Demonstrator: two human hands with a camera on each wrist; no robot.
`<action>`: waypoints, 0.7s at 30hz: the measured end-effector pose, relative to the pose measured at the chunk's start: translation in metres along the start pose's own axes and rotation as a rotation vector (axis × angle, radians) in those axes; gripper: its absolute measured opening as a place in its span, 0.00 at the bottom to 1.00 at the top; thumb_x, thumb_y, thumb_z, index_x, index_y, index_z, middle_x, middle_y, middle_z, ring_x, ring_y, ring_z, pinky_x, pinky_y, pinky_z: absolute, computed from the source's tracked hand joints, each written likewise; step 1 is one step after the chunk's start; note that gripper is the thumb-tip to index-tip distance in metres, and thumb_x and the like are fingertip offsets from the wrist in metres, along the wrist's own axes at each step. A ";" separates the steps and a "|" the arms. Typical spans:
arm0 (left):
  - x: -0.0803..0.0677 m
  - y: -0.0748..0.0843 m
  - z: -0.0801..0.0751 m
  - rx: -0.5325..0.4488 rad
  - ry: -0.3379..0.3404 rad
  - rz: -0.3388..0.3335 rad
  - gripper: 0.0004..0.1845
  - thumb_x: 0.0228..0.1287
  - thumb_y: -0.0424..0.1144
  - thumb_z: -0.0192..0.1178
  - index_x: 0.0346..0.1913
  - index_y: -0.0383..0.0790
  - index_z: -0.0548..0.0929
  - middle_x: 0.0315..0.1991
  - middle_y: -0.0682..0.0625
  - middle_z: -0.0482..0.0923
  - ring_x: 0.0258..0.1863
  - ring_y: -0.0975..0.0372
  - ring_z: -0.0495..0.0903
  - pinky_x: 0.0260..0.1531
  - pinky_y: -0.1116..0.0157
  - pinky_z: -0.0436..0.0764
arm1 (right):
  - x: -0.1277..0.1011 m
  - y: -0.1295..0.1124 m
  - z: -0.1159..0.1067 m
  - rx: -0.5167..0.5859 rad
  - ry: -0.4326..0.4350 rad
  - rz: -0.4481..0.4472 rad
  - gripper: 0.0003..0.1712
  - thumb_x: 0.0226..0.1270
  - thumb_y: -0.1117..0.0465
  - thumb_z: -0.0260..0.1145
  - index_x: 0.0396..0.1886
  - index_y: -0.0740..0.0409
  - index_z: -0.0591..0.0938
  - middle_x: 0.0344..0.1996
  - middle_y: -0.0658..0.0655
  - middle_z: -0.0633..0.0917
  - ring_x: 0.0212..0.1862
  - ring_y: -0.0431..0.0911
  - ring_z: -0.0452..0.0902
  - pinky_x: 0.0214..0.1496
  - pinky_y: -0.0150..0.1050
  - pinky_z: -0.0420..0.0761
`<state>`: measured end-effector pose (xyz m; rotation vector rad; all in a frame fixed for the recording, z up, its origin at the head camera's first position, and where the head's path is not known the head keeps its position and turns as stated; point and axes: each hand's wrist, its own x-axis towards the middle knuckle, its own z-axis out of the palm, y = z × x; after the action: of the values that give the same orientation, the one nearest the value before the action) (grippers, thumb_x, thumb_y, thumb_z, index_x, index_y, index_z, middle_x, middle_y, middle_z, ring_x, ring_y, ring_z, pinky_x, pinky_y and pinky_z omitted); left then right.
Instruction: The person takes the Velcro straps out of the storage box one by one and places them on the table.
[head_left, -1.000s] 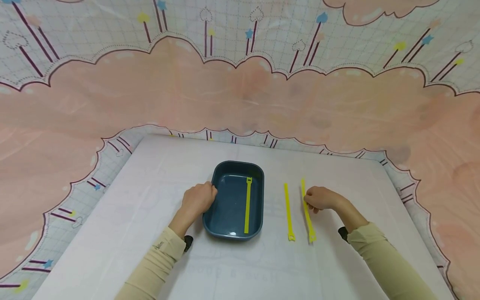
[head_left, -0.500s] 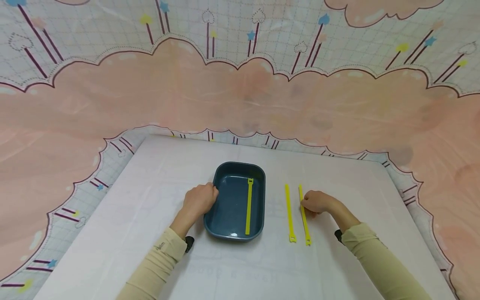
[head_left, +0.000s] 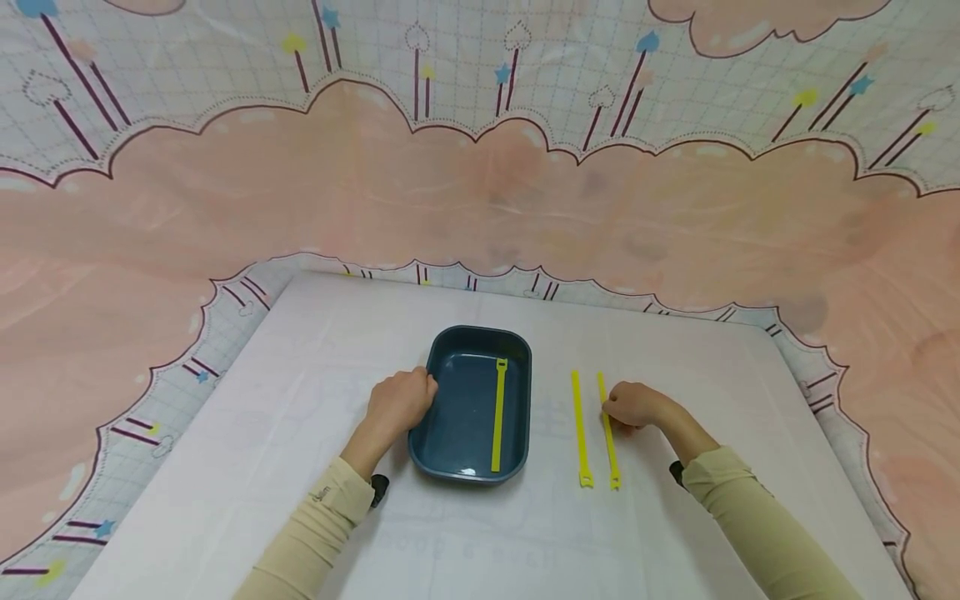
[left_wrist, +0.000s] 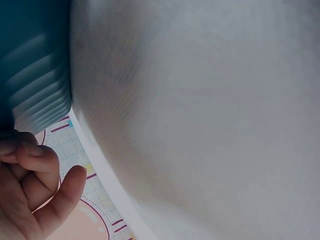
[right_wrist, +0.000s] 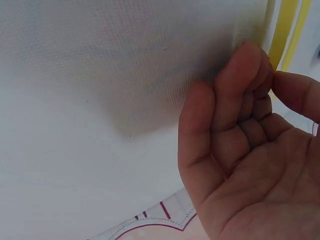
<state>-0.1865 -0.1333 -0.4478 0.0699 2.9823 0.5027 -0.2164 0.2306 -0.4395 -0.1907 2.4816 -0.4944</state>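
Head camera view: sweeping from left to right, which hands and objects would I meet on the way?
Left hand → dark blue tray, with the inner yellow strap in its right half → middle yellow strap → rightmost yellow strap → right hand.

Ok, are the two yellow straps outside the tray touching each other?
Apart. The head view shows a clear band of white tabletop between the left strap and the right strap, all along their length.

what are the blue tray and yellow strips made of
The blue tray looks like smooth, fairly glossy plastic: highlights show along its floor and rim. The yellow strips look matte and thin, without clear shine; plastic or fabric, I can't tell.
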 end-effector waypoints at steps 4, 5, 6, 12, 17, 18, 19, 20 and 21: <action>-0.001 0.000 0.001 0.000 0.012 0.008 0.17 0.74 0.41 0.44 0.28 0.37 0.75 0.18 0.47 0.69 0.17 0.57 0.71 0.19 0.63 0.68 | -0.001 0.000 -0.001 -0.056 0.025 0.017 0.11 0.67 0.60 0.54 0.30 0.62 0.78 0.19 0.55 0.79 0.22 0.45 0.74 0.28 0.36 0.72; -0.001 0.000 0.001 0.002 0.015 0.010 0.17 0.74 0.41 0.44 0.28 0.37 0.75 0.18 0.47 0.69 0.17 0.57 0.71 0.19 0.63 0.68 | -0.001 0.000 -0.002 -0.075 0.033 0.028 0.11 0.67 0.60 0.54 0.32 0.63 0.78 0.19 0.55 0.79 0.23 0.45 0.74 0.29 0.36 0.71; -0.001 0.000 0.001 0.003 0.017 0.011 0.17 0.74 0.41 0.44 0.28 0.37 0.75 0.18 0.47 0.69 0.17 0.57 0.71 0.18 0.63 0.68 | -0.002 0.000 -0.003 -0.096 0.040 0.037 0.12 0.67 0.60 0.55 0.33 0.64 0.79 0.20 0.55 0.79 0.23 0.46 0.74 0.29 0.37 0.71; 0.000 -0.001 0.003 0.007 0.025 0.017 0.17 0.74 0.41 0.45 0.28 0.37 0.75 0.18 0.47 0.69 0.17 0.57 0.71 0.18 0.64 0.68 | -0.006 0.001 -0.013 -0.141 0.083 0.039 0.13 0.66 0.59 0.55 0.39 0.65 0.80 0.25 0.54 0.79 0.27 0.47 0.75 0.31 0.41 0.72; 0.000 -0.001 0.003 0.011 0.027 0.021 0.17 0.74 0.41 0.44 0.27 0.37 0.74 0.18 0.47 0.69 0.17 0.57 0.70 0.18 0.63 0.68 | -0.009 -0.003 -0.021 -0.212 0.171 -0.027 0.09 0.68 0.59 0.58 0.37 0.61 0.78 0.30 0.55 0.80 0.30 0.48 0.73 0.32 0.44 0.73; 0.000 -0.001 0.003 0.010 0.027 0.021 0.17 0.74 0.41 0.45 0.27 0.37 0.74 0.18 0.47 0.69 0.17 0.57 0.70 0.18 0.63 0.68 | -0.010 -0.006 -0.022 -0.231 0.193 -0.041 0.08 0.68 0.59 0.59 0.38 0.61 0.78 0.32 0.55 0.80 0.31 0.49 0.74 0.32 0.46 0.73; 0.000 -0.001 0.002 0.009 0.026 0.019 0.17 0.74 0.41 0.44 0.27 0.37 0.74 0.18 0.47 0.69 0.17 0.57 0.70 0.18 0.63 0.68 | -0.011 -0.009 -0.024 -0.250 0.211 -0.058 0.08 0.67 0.60 0.60 0.39 0.61 0.78 0.33 0.56 0.80 0.32 0.49 0.74 0.33 0.46 0.74; 0.000 -0.001 0.002 0.007 0.027 0.019 0.17 0.74 0.41 0.44 0.27 0.37 0.74 0.18 0.47 0.69 0.17 0.57 0.70 0.18 0.63 0.68 | -0.012 -0.011 -0.026 -0.270 0.230 -0.080 0.08 0.66 0.61 0.60 0.40 0.61 0.78 0.33 0.56 0.81 0.32 0.49 0.74 0.33 0.46 0.75; 0.000 -0.001 0.002 0.006 0.028 0.018 0.17 0.74 0.41 0.44 0.27 0.37 0.74 0.18 0.47 0.69 0.17 0.57 0.70 0.18 0.63 0.68 | -0.013 -0.014 -0.027 -0.291 0.251 -0.107 0.08 0.65 0.61 0.61 0.40 0.61 0.78 0.35 0.57 0.81 0.33 0.50 0.75 0.34 0.47 0.76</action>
<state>-0.1861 -0.1334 -0.4501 0.0915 3.0129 0.5015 -0.2209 0.2290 -0.4064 -0.4001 2.7944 -0.2069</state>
